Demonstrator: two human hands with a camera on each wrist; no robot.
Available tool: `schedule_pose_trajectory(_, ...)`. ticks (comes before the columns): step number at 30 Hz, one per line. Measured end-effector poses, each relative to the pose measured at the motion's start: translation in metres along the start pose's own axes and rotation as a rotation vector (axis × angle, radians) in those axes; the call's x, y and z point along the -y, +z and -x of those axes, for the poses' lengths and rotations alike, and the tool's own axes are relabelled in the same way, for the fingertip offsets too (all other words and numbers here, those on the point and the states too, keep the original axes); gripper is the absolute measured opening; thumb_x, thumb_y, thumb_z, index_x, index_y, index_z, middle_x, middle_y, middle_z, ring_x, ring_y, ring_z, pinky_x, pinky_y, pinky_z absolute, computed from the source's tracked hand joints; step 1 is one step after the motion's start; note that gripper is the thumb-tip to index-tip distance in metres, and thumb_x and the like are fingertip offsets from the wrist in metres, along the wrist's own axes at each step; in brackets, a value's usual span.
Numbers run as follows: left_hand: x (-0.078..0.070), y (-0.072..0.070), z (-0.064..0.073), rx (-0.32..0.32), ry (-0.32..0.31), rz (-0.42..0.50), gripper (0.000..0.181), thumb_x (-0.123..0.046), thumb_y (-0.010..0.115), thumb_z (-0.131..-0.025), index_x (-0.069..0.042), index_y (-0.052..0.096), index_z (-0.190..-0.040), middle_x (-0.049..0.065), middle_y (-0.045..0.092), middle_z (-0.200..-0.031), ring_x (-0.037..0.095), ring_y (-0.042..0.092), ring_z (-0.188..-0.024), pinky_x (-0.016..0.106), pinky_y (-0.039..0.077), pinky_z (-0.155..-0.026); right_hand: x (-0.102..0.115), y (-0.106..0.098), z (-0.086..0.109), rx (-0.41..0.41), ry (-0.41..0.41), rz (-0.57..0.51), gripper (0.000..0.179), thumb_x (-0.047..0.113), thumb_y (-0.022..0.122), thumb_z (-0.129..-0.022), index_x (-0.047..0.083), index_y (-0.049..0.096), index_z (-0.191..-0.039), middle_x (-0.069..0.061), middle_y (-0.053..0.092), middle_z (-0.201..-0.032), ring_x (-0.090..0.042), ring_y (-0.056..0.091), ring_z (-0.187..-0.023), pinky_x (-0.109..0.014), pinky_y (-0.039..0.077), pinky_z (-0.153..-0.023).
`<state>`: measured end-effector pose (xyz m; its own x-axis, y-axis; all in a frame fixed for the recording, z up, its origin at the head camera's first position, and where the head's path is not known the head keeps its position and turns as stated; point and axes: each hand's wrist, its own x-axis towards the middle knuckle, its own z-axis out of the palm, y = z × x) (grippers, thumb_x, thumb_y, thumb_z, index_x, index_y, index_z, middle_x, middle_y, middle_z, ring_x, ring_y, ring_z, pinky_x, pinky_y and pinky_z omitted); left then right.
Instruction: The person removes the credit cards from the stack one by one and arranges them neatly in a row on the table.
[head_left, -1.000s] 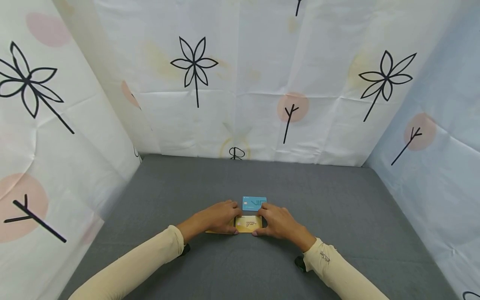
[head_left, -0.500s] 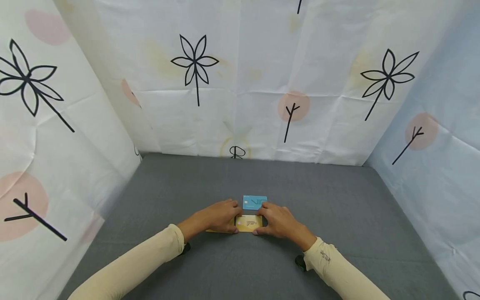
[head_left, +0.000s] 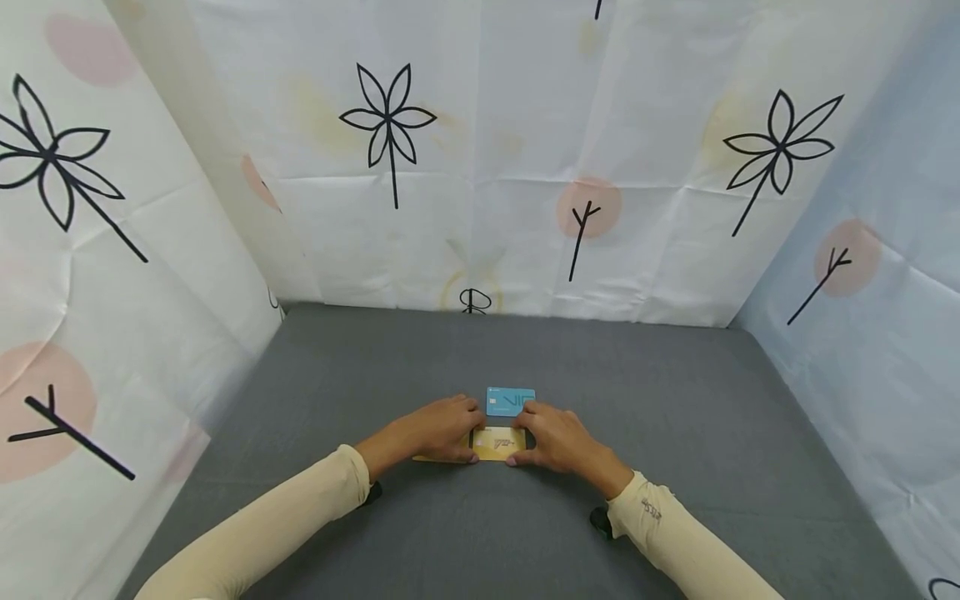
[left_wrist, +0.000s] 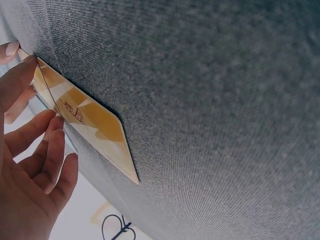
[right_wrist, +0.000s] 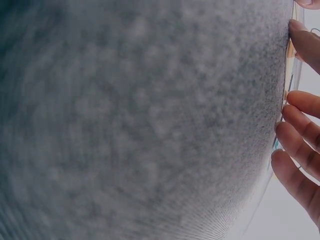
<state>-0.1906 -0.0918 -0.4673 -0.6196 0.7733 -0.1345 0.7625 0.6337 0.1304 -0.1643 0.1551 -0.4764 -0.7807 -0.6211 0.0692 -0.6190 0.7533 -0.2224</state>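
Observation:
Two yellow bank cards lie end to end on the grey table. Over the seam between them is my left hand (head_left: 446, 429), its thumb at the front edge and its fingertips at the back edge of the right yellow card (head_left: 497, 445). My right hand (head_left: 558, 439) holds that card's right end in the same way, thumb in front and fingers behind. The left yellow card (left_wrist: 95, 117) is mostly hidden under my left hand in the head view, but shows flat in the left wrist view. Just behind lies a blue card (head_left: 506, 402) with dark lettering, the right fingertips overlapping its front corner.
The grey cloth-covered table (head_left: 637, 375) stretches out around the cards. White printed fabric (head_left: 495, 100) hangs along its back, left and right sides. Cream sleeves (head_left: 262, 525) cover both forearms, with a dark strap at each wrist.

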Motion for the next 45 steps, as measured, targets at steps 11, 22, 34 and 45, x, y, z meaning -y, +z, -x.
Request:
schedule_pose_trajectory(11, -0.001, -0.003, -0.002, 0.022, -0.009, -0.015, 0.044, -0.048, 0.076, -0.087, -0.017, 0.066, -0.118, -0.001, 0.059, -0.106, 0.011, 0.050, -0.090, 0.032, 0.048, -0.082, 0.000, 0.000, 0.000, -0.002, -0.007, -0.013, 0.047, 0.056, 0.079, -0.080, 0.018, 0.074, -0.108, 0.003, 0.057, -0.090, -0.002, 0.041, -0.065, -0.021, 0.031, -0.050)
schedule_pose_trajectory(22, -0.004, -0.007, -0.003, 0.052, -0.009, -0.031, 0.043, -0.049, 0.073, -0.089, -0.017, 0.067, -0.118, -0.002, 0.059, -0.105, 0.010, 0.049, -0.088, 0.031, 0.048, -0.082, 0.002, -0.002, 0.000, 0.013, -0.006, 0.005, 0.049, 0.057, 0.078, -0.080, 0.017, 0.075, -0.110, 0.003, 0.056, -0.089, -0.003, 0.039, -0.064, -0.021, 0.028, -0.050)
schedule_pose_trajectory(34, -0.005, -0.005, -0.010, 0.042, 0.000, -0.020, 0.039, -0.048, 0.069, -0.093, -0.018, 0.069, -0.117, -0.001, 0.062, -0.107, 0.012, 0.052, -0.090, 0.032, 0.049, -0.083, -0.003, -0.006, -0.002, 0.002, 0.018, 0.000, 0.044, 0.055, 0.073, -0.086, 0.018, 0.077, -0.110, 0.005, 0.060, -0.094, -0.004, 0.050, -0.071, -0.022, 0.038, -0.054)
schedule_pose_trajectory(45, 0.000, -0.005, -0.021, -0.048, 0.054, -0.055, 0.029, -0.043, 0.066, -0.096, -0.017, 0.070, -0.108, -0.002, 0.064, -0.099, 0.012, 0.055, -0.083, 0.030, 0.048, -0.076, -0.015, -0.017, -0.009, -0.074, -0.007, 0.025, 0.041, 0.044, 0.076, -0.088, 0.011, 0.076, -0.111, -0.002, 0.063, -0.097, -0.011, 0.058, -0.074, -0.024, 0.043, -0.054)
